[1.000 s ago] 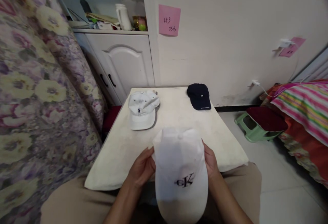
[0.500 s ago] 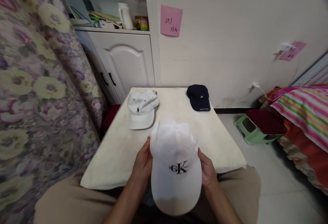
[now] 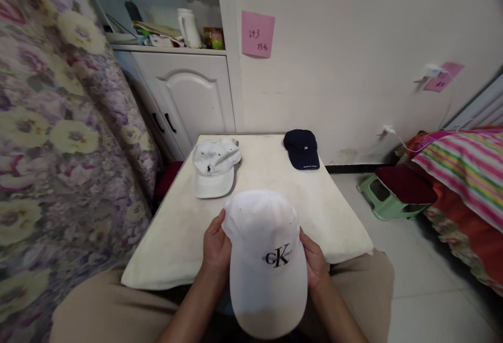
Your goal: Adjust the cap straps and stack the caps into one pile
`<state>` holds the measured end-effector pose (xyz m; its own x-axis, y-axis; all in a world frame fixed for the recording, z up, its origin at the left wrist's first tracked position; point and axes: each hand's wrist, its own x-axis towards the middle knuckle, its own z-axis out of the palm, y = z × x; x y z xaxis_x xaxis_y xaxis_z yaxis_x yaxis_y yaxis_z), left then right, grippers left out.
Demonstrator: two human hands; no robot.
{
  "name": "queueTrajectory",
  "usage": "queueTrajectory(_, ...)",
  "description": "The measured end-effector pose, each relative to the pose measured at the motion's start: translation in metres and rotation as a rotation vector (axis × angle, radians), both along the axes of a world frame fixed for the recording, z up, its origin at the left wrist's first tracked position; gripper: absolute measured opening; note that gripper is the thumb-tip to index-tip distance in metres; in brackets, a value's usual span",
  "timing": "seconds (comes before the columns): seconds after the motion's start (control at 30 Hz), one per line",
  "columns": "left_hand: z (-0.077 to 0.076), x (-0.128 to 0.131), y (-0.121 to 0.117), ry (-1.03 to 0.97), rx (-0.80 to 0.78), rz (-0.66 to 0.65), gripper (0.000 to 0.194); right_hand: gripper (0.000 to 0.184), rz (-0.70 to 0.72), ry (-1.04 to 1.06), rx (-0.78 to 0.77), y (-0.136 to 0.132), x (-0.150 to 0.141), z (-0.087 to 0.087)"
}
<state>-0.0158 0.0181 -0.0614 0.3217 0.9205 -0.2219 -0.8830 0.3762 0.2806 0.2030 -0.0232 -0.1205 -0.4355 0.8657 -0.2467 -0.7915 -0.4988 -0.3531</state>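
Both my hands hold a white cap with a black CK logo (image 3: pixel 265 259) over the near edge of a small cream table (image 3: pixel 176 238), its brim pointing toward me. My left hand (image 3: pixel 216 246) grips the cap's left side, fingers curled round it. My right hand (image 3: pixel 313 259) grips the right side the same way. Farther back on the table lie a second white cap with a small dark logo (image 3: pixel 214 167) at the left and a navy cap (image 3: pixel 302 149) at the far right corner.
A floral curtain or cover (image 3: pixel 58 139) fills the left. A white cupboard (image 3: pixel 188 91) with clutter on top stands behind the table. A pink note (image 3: pixel 257 34) is stuck on the wall. A green stool (image 3: pixel 387 199) and a striped bed (image 3: pixel 467 170) are at the right.
The CK cap has been lifted slightly away from me and tilted, so its crown and logo now show more clearly. Both hands have kept their grip on its sides.
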Motion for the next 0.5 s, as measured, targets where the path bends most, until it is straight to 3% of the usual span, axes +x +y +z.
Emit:
queueTrajectory(0.33,0.001,-0.005,0.004,0.006,-0.033,-0.004,0.042,0.03,-0.048,0.057,0.066,-0.007,-0.003,0.0)
queueTrajectory(0.5,-0.005,-0.014,0.01,0.042,-0.053,0.001,0.046,0.054,0.063,-0.045,0.261,-0.018,-0.007,0.005)
